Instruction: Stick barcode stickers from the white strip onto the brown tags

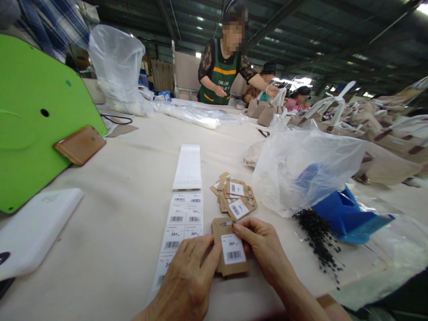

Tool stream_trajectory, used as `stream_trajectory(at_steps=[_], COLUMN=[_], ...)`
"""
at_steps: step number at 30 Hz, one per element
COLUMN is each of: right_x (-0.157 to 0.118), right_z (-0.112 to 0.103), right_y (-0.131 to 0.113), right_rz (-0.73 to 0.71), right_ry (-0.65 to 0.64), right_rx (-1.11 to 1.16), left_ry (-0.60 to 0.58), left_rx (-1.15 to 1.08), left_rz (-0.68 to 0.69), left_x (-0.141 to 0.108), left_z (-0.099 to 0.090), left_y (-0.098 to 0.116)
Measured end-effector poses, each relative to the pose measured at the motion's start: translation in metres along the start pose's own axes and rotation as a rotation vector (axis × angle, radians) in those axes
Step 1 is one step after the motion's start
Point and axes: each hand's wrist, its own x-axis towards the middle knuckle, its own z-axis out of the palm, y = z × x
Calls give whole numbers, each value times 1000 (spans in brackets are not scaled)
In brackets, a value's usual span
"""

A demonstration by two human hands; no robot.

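Head view: on a pale bench (110,209) under a dark roof (334,44), our right fingers (246,232) pinched oblong cardboard tags (233,252); our left fingers (209,264) touched them, grip unclear.

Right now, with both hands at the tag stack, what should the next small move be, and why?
I'd probably have the right hand slide the top tag toward the loose pile just beyond. That tag already bears a white barcode label, the right thumb is at its upper edge, the left hand is against the stack's left side, and labelled tags lie in the pile.
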Motion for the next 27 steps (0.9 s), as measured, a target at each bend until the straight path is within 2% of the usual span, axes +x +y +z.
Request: stream_trajectory(at_steps=[8,11,19,27], right_x=[2,2,-4,-9], right_z=[-1,-2,-7,-10], right_y=[2,4,3,4], right_rz=[-28,-29,-27,-14], right_ry=[45,58,62,54], right_rx=[-57,-63,-59,-10], left_ry=[21,-6,14,18], left_rx=[27,45,60,30], left_rz=[8,31,33,6], left_x=[1,4,12,8], left_z=[0,-3,-11,-7], left_y=[0,0,2,3])
